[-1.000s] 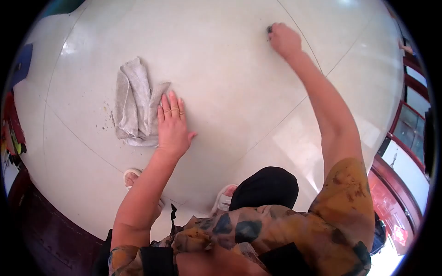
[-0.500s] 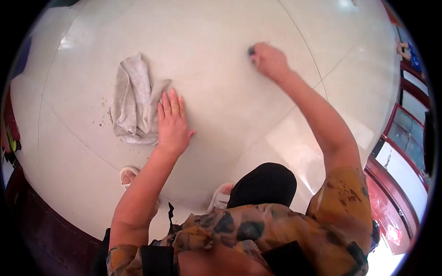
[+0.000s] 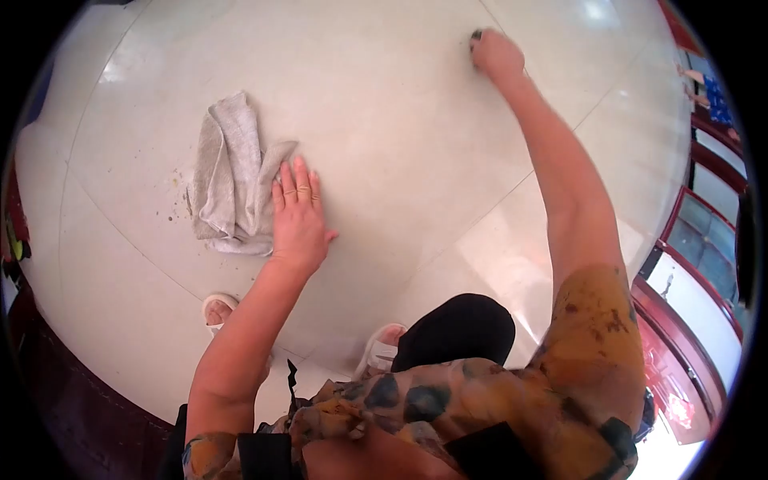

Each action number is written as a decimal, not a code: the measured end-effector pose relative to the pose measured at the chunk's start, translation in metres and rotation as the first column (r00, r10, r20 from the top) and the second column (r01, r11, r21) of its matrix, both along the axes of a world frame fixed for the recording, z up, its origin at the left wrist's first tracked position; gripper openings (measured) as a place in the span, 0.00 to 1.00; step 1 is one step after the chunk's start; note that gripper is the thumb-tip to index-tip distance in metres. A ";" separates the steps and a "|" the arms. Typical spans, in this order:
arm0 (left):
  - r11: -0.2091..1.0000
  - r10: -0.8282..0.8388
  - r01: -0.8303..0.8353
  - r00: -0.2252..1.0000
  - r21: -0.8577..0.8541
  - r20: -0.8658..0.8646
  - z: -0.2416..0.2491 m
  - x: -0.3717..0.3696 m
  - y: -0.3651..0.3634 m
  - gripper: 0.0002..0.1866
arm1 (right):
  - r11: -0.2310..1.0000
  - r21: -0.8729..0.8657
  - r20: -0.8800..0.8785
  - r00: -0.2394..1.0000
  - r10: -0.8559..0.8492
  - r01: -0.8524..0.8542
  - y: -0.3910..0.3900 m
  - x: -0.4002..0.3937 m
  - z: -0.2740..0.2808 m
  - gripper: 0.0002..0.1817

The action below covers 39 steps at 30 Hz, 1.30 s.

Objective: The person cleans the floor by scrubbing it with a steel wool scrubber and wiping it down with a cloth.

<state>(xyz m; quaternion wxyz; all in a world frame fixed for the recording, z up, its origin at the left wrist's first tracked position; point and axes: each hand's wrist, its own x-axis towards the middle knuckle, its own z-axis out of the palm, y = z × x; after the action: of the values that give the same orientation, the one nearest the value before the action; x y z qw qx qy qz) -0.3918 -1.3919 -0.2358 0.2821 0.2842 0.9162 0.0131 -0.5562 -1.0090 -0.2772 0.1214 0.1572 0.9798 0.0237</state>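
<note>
Pale, glossy tiled floor (image 3: 384, 176), seen from above. Grey-beige cloth (image 3: 228, 172) lies crumpled in loose folds on the tiles, left of centre. Left hand (image 3: 301, 224) palm down at the cloth's right edge; outer fingers overlap the fabric, thumb juts away over bare tile. Left grip: fingers straight, slightly apart, clamped on nothing.

Right arm reaches far forward. Right hand (image 3: 499, 58) is low over the floor near the upper right, well apart from the cloth. Right grip: fingers curled together, clamped on a small dark object (image 3: 477, 37); mostly hidden, too small to identify.

Brown specks (image 3: 176, 196) scattered on the tiles just left of the cloth. Below: white sandals (image 3: 381, 352) on both feet, a dark-clad knee (image 3: 460, 332) between the arms, patterned shirt (image 3: 432, 392). Dark red furniture (image 3: 72, 400) at lower left. Blue patterned fabric (image 3: 717, 98) at the far right edge.
</note>
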 end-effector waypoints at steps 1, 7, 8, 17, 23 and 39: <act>1.000 0.000 0.000 1.000 -0.004 -0.002 0.000 0.000 0.001 0.53 | 0.998 0.004 -0.050 0.997 0.058 -0.058 0.015 -0.023 -0.016 0.13; 0.999 -0.020 0.020 1.000 -0.035 0.015 0.005 0.000 0.005 0.54 | 0.892 -0.215 -0.103 0.917 0.385 -0.398 -0.108 0.053 0.006 0.11; 0.998 -0.020 0.021 1.000 -0.062 0.012 0.006 -0.003 0.006 0.54 | 0.862 -0.285 -0.067 0.905 0.420 -0.420 -0.124 0.071 0.015 0.11; 0.991 -0.063 0.058 0.997 -0.118 -0.041 0.006 0.003 0.012 0.55 | 0.988 0.031 -0.277 0.948 0.156 -0.153 0.014 -0.008 -0.038 0.13; 0.981 -0.136 0.120 0.985 -0.156 -0.102 0.004 0.010 0.016 0.55 | 0.745 -0.468 -0.354 0.874 0.334 -0.474 -0.179 0.159 -0.002 0.07; 0.986 -0.160 0.166 0.979 -0.034 0.129 0.044 -0.038 0.000 0.23 | 0.808 -0.198 -0.480 0.664 -0.573 0.555 0.042 0.467 -0.012 0.12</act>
<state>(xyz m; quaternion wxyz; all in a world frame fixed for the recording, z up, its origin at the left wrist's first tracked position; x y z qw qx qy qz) -0.4295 -1.3921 -0.1919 0.3456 0.3506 0.8703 -0.0127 -0.0891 -0.9671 -0.2889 -0.1429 0.4506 0.8780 -0.0753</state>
